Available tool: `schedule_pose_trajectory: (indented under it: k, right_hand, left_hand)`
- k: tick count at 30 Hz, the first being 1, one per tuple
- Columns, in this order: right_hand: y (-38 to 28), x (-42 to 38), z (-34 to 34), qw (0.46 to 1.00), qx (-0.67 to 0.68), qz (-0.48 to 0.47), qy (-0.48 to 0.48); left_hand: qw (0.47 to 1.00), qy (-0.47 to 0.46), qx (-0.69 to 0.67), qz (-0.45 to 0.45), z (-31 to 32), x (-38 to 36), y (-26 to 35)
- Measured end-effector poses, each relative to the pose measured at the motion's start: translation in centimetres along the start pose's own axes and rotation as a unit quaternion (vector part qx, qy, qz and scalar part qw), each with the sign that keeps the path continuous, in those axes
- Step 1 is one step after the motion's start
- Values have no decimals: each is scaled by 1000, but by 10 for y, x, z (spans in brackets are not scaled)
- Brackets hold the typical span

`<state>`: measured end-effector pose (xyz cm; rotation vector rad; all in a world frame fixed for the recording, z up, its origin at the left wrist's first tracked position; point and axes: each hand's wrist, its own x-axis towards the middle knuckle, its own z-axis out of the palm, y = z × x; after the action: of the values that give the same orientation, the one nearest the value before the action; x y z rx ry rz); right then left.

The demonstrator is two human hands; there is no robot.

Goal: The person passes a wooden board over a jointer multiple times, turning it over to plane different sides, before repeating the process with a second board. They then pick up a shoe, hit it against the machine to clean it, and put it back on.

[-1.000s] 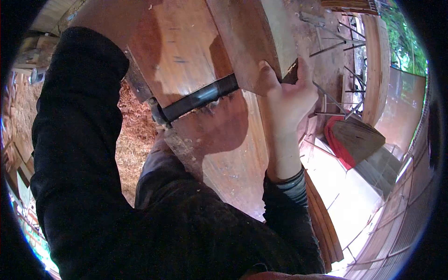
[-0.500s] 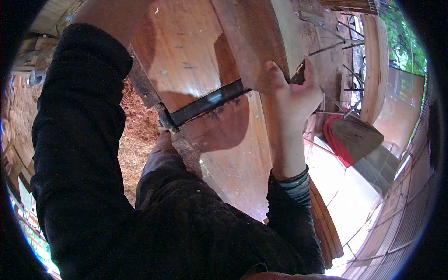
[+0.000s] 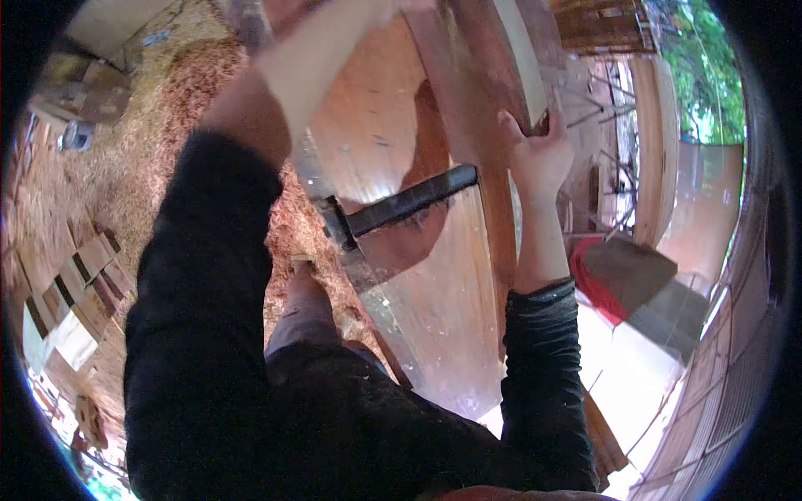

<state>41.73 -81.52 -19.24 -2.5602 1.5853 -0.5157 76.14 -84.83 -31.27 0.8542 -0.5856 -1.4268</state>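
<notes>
A long brown wooden board (image 3: pixel 468 92) with a pale edge lies lengthwise over the shiny wooden work surface (image 3: pixel 451 309). My right hand (image 3: pixel 539 159) is closed on the board's right side, its thumb on the upper face and its fingers round the edge. My left hand (image 3: pixel 405 7) reaches to the top of the view beside the board; it is blurred and partly cut off, so its fingers do not show clearly. Between my arms a dark flat metal bar (image 3: pixel 413 200) crosses the work surface, joined to a metal fitting (image 3: pixel 338 224) at the left edge.
Wood shavings (image 3: pixel 188 100) cover the floor at left, near several stacked wood pieces (image 3: pixel 79 284). To the right are a brown block with red cloth (image 3: pixel 618 271), a tall plank (image 3: pixel 656 150) and thin metal legs (image 3: pixel 606 108). My leg (image 3: pixel 305 309) stands by the work surface.
My left arm has swung up and right toward the board, its hand now at the top edge. My right hand keeps its hold on the board. The whole view has shifted, showing more floor at left.
</notes>
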Motion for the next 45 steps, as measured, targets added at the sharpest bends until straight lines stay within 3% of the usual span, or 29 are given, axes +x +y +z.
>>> schedule_pose_trajectory:
  k: [2,4,5,6,7,8,11,14,16,17,18,20,24,26,29,32,33,35,38,39,41,43,44,45]
  right_hand:
    - [-9,5,-3,997,-64,19,-48]
    - [-3,10,-4,993,-86,15,-83]
    - [10,15,1,993,-74,1,-93]
    - [20,19,4,993,-62,-13,-103]
    - [32,22,10,990,-61,-11,-129]
    - [44,26,17,986,-60,-9,-156]
    - [-49,-15,-18,983,-11,-60,-175]
    - [-135,-116,-41,975,33,-86,-201]
    - [-159,-174,-36,973,57,-86,-206]
    - [-171,-202,-48,958,104,-46,-265]
    - [-180,-228,-67,934,152,-7,-322]
    - [-191,-278,-125,934,165,-36,-316]
    - [-173,-360,-143,937,205,-67,-274]
    - [-178,-390,-182,941,223,-50,-250]
    - [-153,-422,-194,895,322,-116,-285]
    - [-120,-455,-176,821,472,-153,-283]
    - [-107,-466,-165,844,420,-122,-312]
    - [-88,-489,-142,817,396,-5,-418]
    - [-86,-517,-87,673,478,229,-515]
    - [-88,-520,-54,645,494,258,-523]
    - [-99,-515,7,586,513,304,-548]
    - [-125,-500,22,534,574,343,-517]
    - [-148,-482,34,506,602,357,-504]
    - [-172,-473,23,469,683,309,-467]
  left_hand:
    - [990,123,-16,62,55,-126,-9]
    - [990,137,18,1,45,-222,-33]
    - [982,188,25,-14,47,-270,-41]
    - [970,234,-48,-44,47,-314,-52]
    - [983,171,38,-59,22,-353,-80]
    - [973,183,130,-56,28,-388,-86]
    - [921,207,310,-111,80,-468,-70]
    - [812,247,529,15,140,-501,-82]
    - [745,264,605,93,174,-511,-89]
    - [710,268,637,133,186,-518,-95]
    - [708,280,634,131,191,-525,-105]
    - [704,311,625,128,198,-538,-125]
    - [740,341,567,122,240,-604,-153]
    - [787,378,474,113,271,-635,-145]
    - [809,405,400,145,306,-670,-122]
    - [827,398,381,111,299,-705,-119]
    - [839,383,376,92,298,-718,-111]
    - [793,393,451,115,297,-740,-102]
    - [799,393,448,83,301,-761,-86]
    - [811,393,428,63,303,-767,-76]
    - [811,377,435,-100,317,-777,-44]
    - [805,369,439,-150,298,-788,-54]
    - [804,371,451,-117,269,-790,-75]
    - [816,365,445,-56,250,-793,-74]
